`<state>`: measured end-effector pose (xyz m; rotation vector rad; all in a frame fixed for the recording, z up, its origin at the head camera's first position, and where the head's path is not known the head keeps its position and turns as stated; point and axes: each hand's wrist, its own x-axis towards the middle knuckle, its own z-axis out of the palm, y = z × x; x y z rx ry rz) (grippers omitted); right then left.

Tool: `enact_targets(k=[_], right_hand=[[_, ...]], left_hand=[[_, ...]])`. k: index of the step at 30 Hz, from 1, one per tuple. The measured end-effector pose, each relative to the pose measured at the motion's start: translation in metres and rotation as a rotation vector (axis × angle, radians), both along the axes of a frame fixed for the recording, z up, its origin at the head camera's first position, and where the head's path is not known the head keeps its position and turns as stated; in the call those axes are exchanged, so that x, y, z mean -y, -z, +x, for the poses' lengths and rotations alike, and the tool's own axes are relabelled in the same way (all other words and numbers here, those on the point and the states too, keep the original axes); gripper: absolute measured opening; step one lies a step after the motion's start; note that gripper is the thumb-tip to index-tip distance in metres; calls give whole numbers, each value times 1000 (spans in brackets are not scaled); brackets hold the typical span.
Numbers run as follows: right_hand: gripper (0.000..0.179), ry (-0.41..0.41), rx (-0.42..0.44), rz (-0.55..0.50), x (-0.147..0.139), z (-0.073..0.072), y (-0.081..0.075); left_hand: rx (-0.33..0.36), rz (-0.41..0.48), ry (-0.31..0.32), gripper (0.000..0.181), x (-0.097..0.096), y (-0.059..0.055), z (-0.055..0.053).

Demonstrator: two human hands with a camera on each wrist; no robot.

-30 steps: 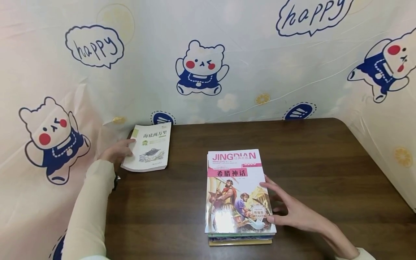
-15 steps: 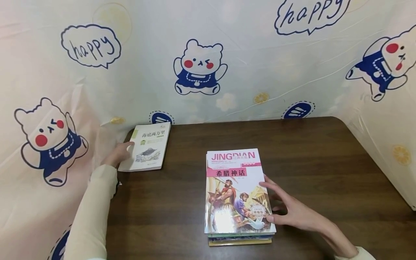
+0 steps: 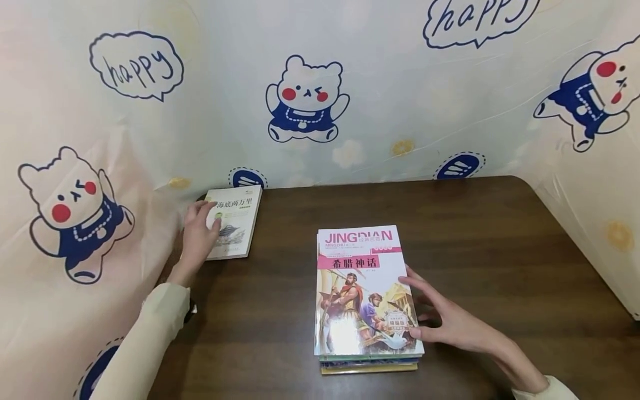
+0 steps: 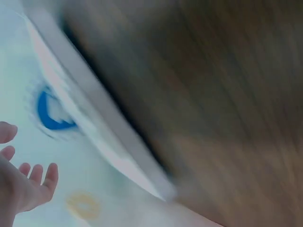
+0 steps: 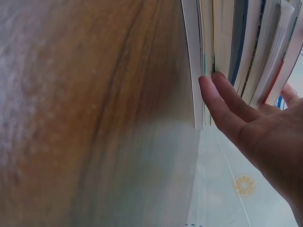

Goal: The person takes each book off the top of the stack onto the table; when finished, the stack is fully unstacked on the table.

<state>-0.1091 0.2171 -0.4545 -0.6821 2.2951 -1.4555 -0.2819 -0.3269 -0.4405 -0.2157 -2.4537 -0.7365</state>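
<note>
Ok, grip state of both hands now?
Left hand: open, over the white book, contact unclear.
Right hand: open, fingers touching the side of the book stack.

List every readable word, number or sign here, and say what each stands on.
"happy": left speech bubble on the patterned cloth
"happy": right speech bubble
"!!!", apparently: blue ovals on the cloth
"海底两万里": book by the left hand
"JINGDIAN": top book of the stack
"MINGZHU": same cover
"希腊神话": same cover
"精编版": badge on same cover
Other small print on both covers: too small or blurred to read.
</note>
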Motion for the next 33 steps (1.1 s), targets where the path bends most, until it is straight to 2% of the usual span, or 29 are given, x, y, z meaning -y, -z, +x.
enact_targets(k=[3, 7, 10, 13, 20, 24, 29, 33], right_hand=[[84, -4, -12, -8, -1, -1, 1], [84, -9, -17, -12, -1, -2, 2], [84, 3, -2, -3, 0, -1, 1], [84, 12, 13, 5, 0, -2, 0], [84, -2, -6, 20, -1, -4, 1], [84, 2, -27, 28, -2, -5, 1], [84, 1, -28, 23, -1, -3, 2], [84, 12, -28, 23, 0, -3, 0]], left_hand=[[-50, 64, 102, 40, -32, -9, 13], [0, 122, 204, 41, -66, -23, 35], [86, 150, 265, 42, -88, -28, 53], [195, 183, 329, 45, -108, -29, 75], [435, 170, 517, 53, -157, -25, 137], [515, 166, 532, 61, -172, -26, 157], [610, 152, 526, 73, -179, -22, 169], [640, 163, 545, 82, -186, -15, 176]])
